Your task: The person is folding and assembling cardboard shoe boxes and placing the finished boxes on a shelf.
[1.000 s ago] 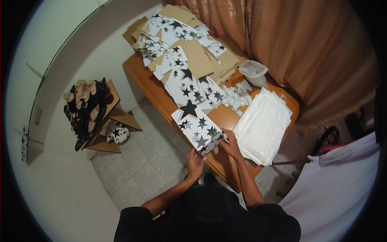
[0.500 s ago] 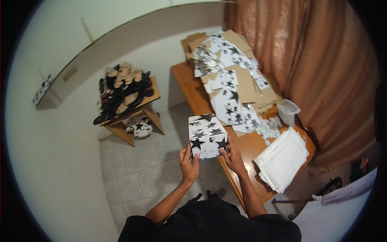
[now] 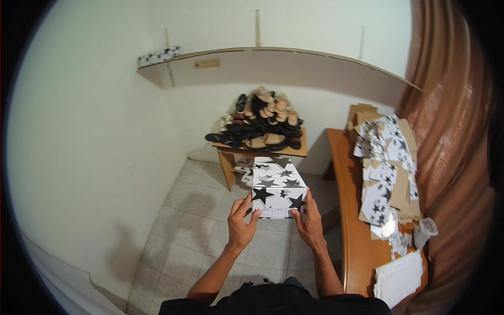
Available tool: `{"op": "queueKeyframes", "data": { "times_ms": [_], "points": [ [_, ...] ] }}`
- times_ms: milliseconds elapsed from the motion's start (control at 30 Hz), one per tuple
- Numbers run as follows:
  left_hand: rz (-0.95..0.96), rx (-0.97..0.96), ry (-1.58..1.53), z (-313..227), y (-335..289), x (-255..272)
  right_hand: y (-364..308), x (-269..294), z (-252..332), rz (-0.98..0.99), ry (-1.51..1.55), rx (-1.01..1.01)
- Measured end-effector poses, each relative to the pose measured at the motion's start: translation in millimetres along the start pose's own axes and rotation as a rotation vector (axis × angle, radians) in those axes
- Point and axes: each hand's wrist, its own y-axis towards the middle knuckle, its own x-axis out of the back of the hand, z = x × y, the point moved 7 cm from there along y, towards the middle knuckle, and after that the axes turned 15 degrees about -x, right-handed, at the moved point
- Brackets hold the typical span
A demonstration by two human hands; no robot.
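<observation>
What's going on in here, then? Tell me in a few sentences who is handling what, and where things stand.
A person holds a white, star-patterned box up off the tables, with the left hand on one side and the right hand on the other. Beyond it, shoes are piled on a small table. On the person's right, a larger table bears cardboard sheets and a white stack.

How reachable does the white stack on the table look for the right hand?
Probably not readily: the right hand is gripping the star-patterned box, and the white stack lies off to its right.
</observation>
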Motion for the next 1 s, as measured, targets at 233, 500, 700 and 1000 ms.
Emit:
{"op": "queueKeyframes", "data": {
  "times_ms": [233,500,700,1000],
  "points": [
    [-0.189,-0.008,0.097,56.1,24.7,108.1,54.5,-113.9,68.0,0.11,-0.027,0.156],
    [-0.286,0.003,0.202,134.2,80.4,178.2,141.3,-224.6,101.8,0.155,0.055,0.307],
    [-0.361,-0.058,0.27,201.4,152.1,230.9,233.4,-303.7,145.9,0.167,0.117,0.413],
    [-0.441,-0.138,0.296,287.4,257.0,306.3,349.0,-398.2,213.7,0.137,0.188,0.523]
  ]
}}
